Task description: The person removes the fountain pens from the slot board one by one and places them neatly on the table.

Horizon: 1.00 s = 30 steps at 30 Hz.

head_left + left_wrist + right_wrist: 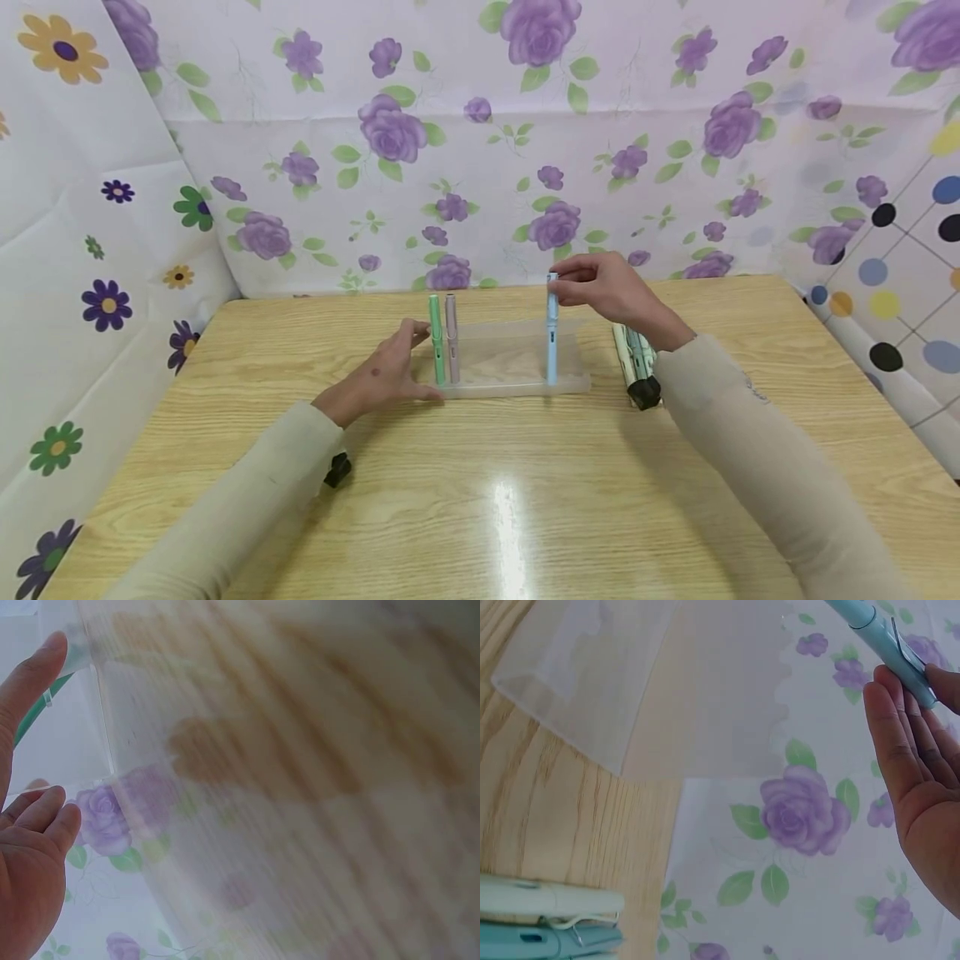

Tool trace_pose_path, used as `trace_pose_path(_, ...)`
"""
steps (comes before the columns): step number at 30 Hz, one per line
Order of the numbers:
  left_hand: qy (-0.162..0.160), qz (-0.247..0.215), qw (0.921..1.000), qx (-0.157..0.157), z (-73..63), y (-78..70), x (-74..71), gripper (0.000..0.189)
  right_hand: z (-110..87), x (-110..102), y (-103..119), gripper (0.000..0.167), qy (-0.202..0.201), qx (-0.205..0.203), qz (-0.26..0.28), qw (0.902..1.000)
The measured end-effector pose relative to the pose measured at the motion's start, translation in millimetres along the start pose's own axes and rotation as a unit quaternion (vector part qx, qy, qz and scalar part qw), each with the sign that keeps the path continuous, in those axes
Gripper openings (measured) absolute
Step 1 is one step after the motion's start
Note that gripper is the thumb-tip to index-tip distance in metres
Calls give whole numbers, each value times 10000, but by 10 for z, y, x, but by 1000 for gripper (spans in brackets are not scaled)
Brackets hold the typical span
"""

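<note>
A clear, frosted plastic pen stand (517,388) sits on the wooden table. Toward its left end a green pen (437,342) and a greyish-mauve pen (452,340) stand upright side by side. My right hand (600,287) pinches the top of a light blue pen (552,342), which is upright over the right part of the stand. In the right wrist view that pen's clip and capped end (911,667) lie between thumb and fingers. My left hand (386,367) touches the stand's left end, thumb at the front and fingers behind, spread and loosely bent.
Right of the stand, under my right forearm, lies a bunch of pens (637,367) in pale and teal shades with dark ends. A floral cloth (465,150) hangs behind the table, with other patterned cloths at both sides. A small black object (338,471) shows by my left sleeve.
</note>
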<state>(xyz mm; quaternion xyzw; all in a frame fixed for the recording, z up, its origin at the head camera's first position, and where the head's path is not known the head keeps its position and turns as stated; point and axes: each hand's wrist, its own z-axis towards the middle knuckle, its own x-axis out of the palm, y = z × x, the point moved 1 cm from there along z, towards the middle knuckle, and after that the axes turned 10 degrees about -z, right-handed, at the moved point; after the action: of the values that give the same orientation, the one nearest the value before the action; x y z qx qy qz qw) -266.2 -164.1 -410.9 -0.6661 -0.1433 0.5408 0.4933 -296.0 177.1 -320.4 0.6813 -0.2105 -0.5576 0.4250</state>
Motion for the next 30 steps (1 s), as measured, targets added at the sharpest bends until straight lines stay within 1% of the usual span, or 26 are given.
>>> trace_pose_path(6, -8, 107, 9999, 38, 0, -5, -8, 96, -106, -143, -85, 45, -154, 170, -74, 9997)
trace_pose_path(11, -18, 96, 9999, 80, 2, -3, -17, 95, -205, -276, -139, 52, -206, 237, -211, 9993)
trace_pose_path(15, -8, 54, 9999, 97, 11, 6, -8, 95, -287, -388, -193, 54, -222, 316, -413, 9984)
trace_pose_path(19, 10, 12, 9999, 123, 15, 6, -1, 95, -361, -510, -277, 56, -198, 453, -499, 9975)
trace_pose_path(25, -5, 27, 10000, 30, 14, -7, 1, 96, -473, -673, -414, 66, -157, 688, -862, 9938)
trace_pose_path(30, -4, 9, 10000, 3, 9, 7, -6, 96, -546, -751, -530, 65, -271, 744, -1110, 9907)
